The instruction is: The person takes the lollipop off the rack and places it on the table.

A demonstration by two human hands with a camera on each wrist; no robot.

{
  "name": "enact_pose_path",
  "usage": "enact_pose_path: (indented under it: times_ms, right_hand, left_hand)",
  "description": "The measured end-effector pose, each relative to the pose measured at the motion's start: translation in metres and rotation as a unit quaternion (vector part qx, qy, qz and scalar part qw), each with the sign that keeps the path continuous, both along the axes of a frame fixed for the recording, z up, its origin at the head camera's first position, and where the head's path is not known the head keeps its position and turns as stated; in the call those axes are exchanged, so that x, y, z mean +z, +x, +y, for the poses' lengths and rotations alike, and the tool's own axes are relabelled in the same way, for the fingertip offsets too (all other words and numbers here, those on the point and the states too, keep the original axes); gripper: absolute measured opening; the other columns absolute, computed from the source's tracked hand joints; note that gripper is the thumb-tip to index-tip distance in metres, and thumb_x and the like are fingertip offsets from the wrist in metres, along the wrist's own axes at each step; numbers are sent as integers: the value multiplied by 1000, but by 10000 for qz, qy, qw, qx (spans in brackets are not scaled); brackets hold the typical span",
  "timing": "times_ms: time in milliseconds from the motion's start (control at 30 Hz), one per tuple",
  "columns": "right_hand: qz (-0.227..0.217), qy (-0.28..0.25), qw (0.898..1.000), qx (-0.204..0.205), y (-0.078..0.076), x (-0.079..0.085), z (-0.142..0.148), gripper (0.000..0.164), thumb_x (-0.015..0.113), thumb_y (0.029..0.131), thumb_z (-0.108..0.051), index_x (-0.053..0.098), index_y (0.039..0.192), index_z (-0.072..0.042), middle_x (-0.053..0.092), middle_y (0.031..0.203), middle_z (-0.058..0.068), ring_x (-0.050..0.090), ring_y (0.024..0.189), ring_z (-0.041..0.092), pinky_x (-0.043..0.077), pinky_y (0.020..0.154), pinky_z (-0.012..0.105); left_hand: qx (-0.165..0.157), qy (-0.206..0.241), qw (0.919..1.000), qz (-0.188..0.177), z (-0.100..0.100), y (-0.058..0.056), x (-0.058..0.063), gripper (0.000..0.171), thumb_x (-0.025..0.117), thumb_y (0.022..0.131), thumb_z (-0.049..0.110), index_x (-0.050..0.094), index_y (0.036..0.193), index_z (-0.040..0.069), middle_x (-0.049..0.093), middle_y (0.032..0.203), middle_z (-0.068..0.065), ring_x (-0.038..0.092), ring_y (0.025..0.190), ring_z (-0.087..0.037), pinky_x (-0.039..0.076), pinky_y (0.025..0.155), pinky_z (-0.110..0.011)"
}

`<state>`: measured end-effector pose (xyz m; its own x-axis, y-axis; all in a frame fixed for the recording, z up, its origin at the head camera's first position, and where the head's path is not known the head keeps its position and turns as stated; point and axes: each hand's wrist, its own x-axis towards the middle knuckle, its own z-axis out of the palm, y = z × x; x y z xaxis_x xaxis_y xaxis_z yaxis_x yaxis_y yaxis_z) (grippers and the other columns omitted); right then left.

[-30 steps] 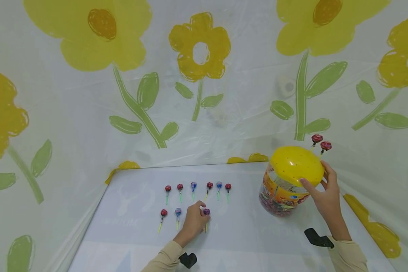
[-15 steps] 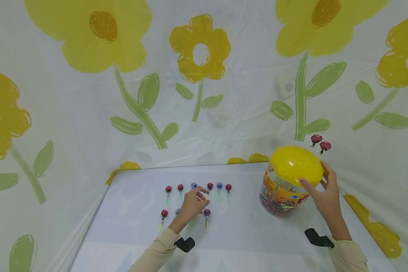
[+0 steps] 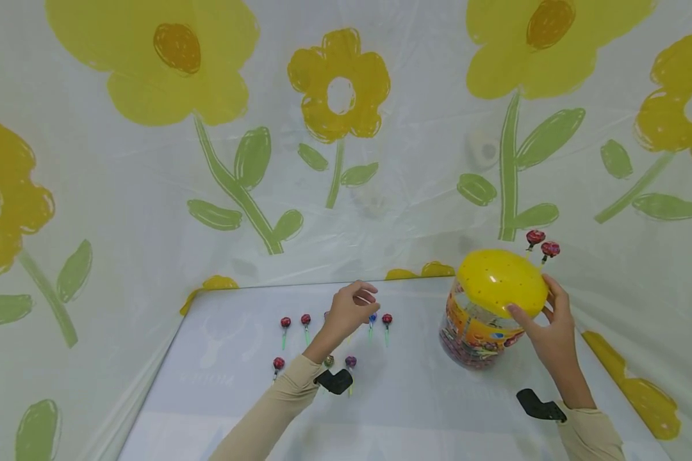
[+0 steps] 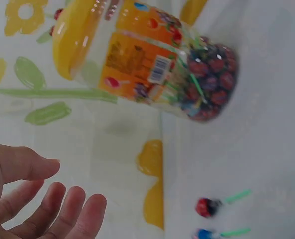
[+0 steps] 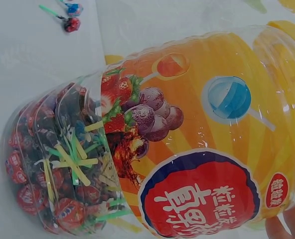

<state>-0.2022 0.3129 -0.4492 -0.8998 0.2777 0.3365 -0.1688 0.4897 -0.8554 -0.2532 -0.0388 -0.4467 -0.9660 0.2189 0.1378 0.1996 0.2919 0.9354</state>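
My left hand hovers over the back row of lollipops, fingers loosely bent and nothing between them. In the left wrist view its fingers are spread apart from the thumb. My right hand grips the yellow lid of a clear plastic candy jar, thumb on top and fingers at the side. The jar leans slightly, with many lollipops at its bottom. Two red lollipops stick up from the lid's far side.
Lollipops lie in two rows on the white table: a red one ends the back row, and a purple one ends the front row. My left forearm hides some. A flower-printed curtain stands behind the table.
My left hand has risen from the front row's purple lollipop and moved forward and right over the back row. A greenish lollipop beside the purple one now shows. My right hand keeps its grip.
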Motion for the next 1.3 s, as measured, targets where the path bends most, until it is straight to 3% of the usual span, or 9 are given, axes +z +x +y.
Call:
enact_pose_path:
  times_ms: [200, 367, 500, 633, 800, 1000, 1300]
  right_hand:
    - [-14, 48, 10000, 17, -1, -1, 2, 81, 68, 88, -20, 16, 151, -17, 22, 152, 8, 23, 136, 27, 26, 105, 15]
    - [-46, 39, 10000, -3, 0, -1, 2, 80, 67, 89, -22, 16, 151, -18, 21, 153, 8, 23, 137, 29, 25, 108, 19]
    - [-69, 30, 10000, -23, 0, 0, 1, 80, 66, 89, -23, 16, 151, -19, 20, 153, 8, 22, 137, 29, 25, 109, 21]
    - [-102, 37, 9999, -37, 0, -1, 2, 80, 66, 89, -24, 16, 151, -19, 20, 153, 8, 23, 137, 30, 26, 108, 21]
    - [-122, 31, 9999, -9, -1, -3, 3, 82, 68, 88, -22, 15, 151, -19, 20, 153, 8, 24, 136, 30, 27, 104, 14]
    - [-102, 55, 9999, -4, 0, -3, 3, 82, 68, 88, -22, 16, 151, -19, 21, 153, 7, 24, 136, 30, 28, 103, 13]
    - [-61, 7, 10000, -40, 0, -1, 1, 82, 68, 88, -23, 17, 151, -17, 22, 153, 7, 23, 136, 31, 25, 111, 32]
  left_hand:
    - [-199, 294, 9992, 163, 28, -5, 23, 23, 69, 85, 9, 63, 107, 6, 64, 98, -14, 63, 84, -21, 56, 61, -30]
    - [-371, 437, 9979, 313, 51, -8, 40, 21, 68, 86, 8, 64, 107, 9, 64, 96, -8, 63, 82, -17, 56, 61, -26]
    - [-489, 625, 9962, 367, 68, -12, 51, 21, 68, 86, 9, 64, 106, 11, 64, 94, -5, 63, 81, -16, 56, 61, -26]
    - [-576, 771, 9945, 422, 85, -16, 61, 21, 67, 86, 8, 64, 107, 10, 65, 100, -13, 64, 81, -16, 55, 61, -26]
    - [-680, 844, 9925, 564, 105, -19, 73, 23, 68, 85, 7, 64, 107, 9, 65, 99, -13, 63, 79, -13, 55, 61, -26]
    - [-841, 909, 9889, 824, 133, -22, 83, 22, 68, 86, 9, 64, 108, 10, 65, 97, -7, 62, 79, -11, 54, 62, -22]
    - [-990, 590, 9853, 1259, 179, -27, 88, 25, 67, 86, 10, 63, 111, 11, 67, 102, -7, 59, 82, -1, 49, 68, -12]
